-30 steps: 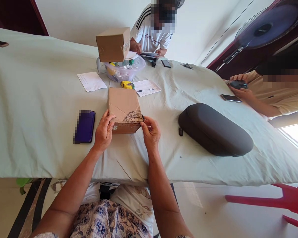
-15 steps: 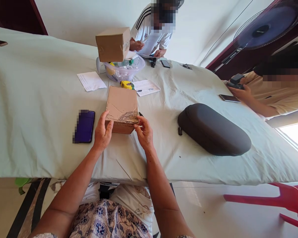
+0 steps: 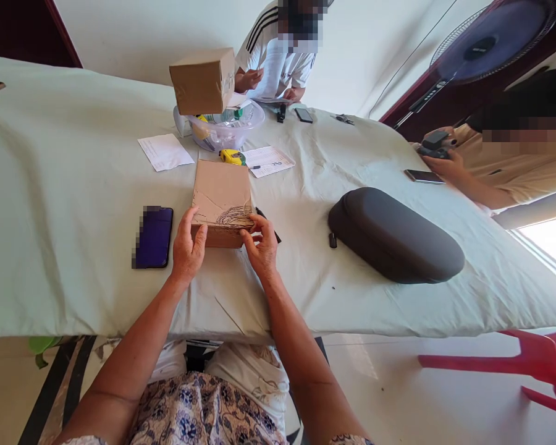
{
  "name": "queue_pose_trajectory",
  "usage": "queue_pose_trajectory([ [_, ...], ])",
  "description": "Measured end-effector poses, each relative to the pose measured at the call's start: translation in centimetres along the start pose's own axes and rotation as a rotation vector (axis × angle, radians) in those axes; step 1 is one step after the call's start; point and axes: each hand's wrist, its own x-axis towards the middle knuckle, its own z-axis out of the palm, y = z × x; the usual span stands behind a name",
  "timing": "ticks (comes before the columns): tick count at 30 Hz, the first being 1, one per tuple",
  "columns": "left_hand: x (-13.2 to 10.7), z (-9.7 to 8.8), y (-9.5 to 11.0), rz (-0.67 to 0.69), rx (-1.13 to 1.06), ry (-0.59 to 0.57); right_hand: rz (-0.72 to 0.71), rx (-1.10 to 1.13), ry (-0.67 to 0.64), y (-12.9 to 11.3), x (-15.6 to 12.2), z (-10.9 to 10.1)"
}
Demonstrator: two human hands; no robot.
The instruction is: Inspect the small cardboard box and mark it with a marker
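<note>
- Left of your box [image 3: 222, 201], the phone [image 3: 152, 237] lies just beside; beyond it the table [image 3: 65, 185] is bare.
- Right, the dark case [image 3: 393, 238] blocks; open cloth between.
- Behind, tape measure [image 3: 233, 157], papers [image 3: 165, 152] and bowl [image 3: 227, 130] crowd.

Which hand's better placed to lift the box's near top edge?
Right, probably. The right hand has fingertips on the scribbled near edge of the cardboard box; the left hand just braces the near-left corner.
</note>
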Motion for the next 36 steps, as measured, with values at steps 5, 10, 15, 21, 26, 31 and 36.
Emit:
queue_pose_trajectory([
  [5, 0.0, 0.1, 0.0, 0.018, 0.011, 0.014, -0.004, -0.033, 0.060, 0.4, 0.1, 0.6],
  [10, 0.0, 0.1, -0.1, 0.031, 0.023, 0.034, -0.029, -0.018, 0.015, 0.6, 0.4, 0.3],
  [15, 0.1, 0.0, -0.1, 0.050, 0.026, 0.048, 0.038, -0.070, 0.129, 2.0, 1.3, -1.8],
  [21, 0.2, -0.1, -0.2, 0.031, 0.003, 0.030, 0.202, -0.463, 0.149, 5.4, 2.3, -3.2],
  [26, 0.2, -0.1, -0.3, 0.032, -0.008, 0.029, 0.214, -0.688, 0.075, 6.3, 2.1, -3.2],
  [31, 0.3, -0.1, -0.5, 0.041, -0.010, 0.040, 0.170, -0.663, -0.017, 6.0, 1.8, -3.0],
  [36, 0.3, 0.0, -0.7, 0.053, -0.004, 0.039, 0.252, -0.464, -0.018, 4.8, 1.6, -2.6],
])
